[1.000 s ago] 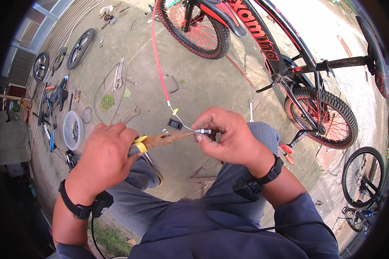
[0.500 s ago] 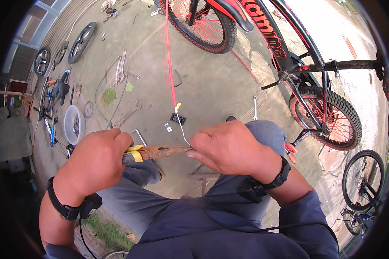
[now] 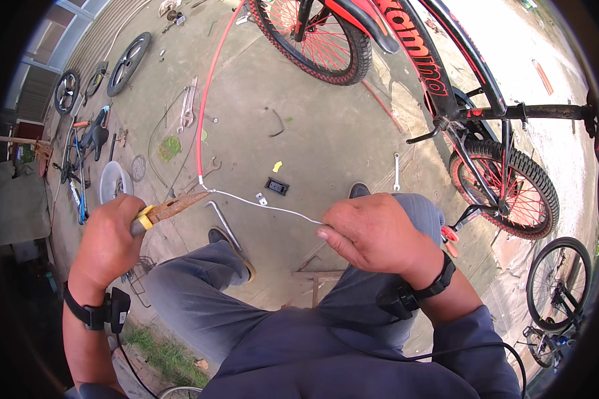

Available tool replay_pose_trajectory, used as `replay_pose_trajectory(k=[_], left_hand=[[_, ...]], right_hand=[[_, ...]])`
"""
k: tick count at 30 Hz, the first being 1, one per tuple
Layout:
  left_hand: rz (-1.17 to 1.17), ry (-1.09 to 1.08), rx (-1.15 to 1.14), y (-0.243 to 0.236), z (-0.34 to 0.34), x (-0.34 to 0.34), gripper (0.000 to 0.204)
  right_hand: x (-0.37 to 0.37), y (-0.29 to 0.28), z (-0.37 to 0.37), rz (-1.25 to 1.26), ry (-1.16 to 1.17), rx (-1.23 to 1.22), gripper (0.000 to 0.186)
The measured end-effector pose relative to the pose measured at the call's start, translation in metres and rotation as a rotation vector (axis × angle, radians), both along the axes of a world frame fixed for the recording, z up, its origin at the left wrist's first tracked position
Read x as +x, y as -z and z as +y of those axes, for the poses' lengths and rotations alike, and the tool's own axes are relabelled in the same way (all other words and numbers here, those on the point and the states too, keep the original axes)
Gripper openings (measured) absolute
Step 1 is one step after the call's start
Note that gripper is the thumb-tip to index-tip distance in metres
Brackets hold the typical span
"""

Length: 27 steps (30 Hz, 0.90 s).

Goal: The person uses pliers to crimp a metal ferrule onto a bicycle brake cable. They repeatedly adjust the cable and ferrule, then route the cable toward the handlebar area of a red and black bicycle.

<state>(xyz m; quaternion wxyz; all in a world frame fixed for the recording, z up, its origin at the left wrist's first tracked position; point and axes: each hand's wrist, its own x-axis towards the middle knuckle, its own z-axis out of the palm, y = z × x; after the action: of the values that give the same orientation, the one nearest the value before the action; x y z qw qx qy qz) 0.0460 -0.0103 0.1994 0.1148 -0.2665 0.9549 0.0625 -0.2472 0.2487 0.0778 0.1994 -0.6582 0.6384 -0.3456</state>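
Note:
My left hand (image 3: 110, 236) is closed on pliers (image 3: 166, 211) with rusty jaws and yellow-and-grey handles. The jaw tips lie by a thin silver cable (image 3: 259, 205), near where it leaves a red sleeve (image 3: 206, 93); whether they grip it I cannot tell. My right hand (image 3: 369, 236) is closed around the other end of that cable, thumb on top, hiding whatever fitting is there. Below them on the ground lie a black plastic piece (image 3: 277, 186), a small silver bracket (image 3: 261, 199) and a yellow scrap (image 3: 277, 166).
A black-and-red bicycle (image 3: 432, 93) fills the upper right, a wheel (image 3: 558, 284) below it. Wrenches (image 3: 397, 171) and bent rods lie about. At the left are a translucent bucket (image 3: 103, 183), loose wheels (image 3: 128, 63) and a partly dismantled bicycle (image 3: 80, 159). My knees are bent beneath my hands.
My left hand and the pliers have moved left, away from my right hand, which has shifted slightly right. The silver cable now stretches between them, and the red sleeve's end has swung left.

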Motion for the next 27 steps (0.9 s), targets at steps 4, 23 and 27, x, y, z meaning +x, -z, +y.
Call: replay_pose_trajectory(k=[4, 23, 27], left_hand=[[0.069, -0.008, 0.028, 0.006, 0.011, -0.006, 0.026], [0.292, 0.194, -0.007, 0.025, 0.023, -0.007, 0.041], [0.258, -0.029, 0.155, 0.054, 0.033, 0.004, 0.030]], right_hand=[[0.001, -0.001, -0.002, 0.025, 0.006, 0.073, 0.027], [0.023, -0.033, 0.042, -0.348, 0.051, 0.004, 0.007], [0.036, -0.034, 0.049, -0.435, 0.072, 0.019, 0.010]])
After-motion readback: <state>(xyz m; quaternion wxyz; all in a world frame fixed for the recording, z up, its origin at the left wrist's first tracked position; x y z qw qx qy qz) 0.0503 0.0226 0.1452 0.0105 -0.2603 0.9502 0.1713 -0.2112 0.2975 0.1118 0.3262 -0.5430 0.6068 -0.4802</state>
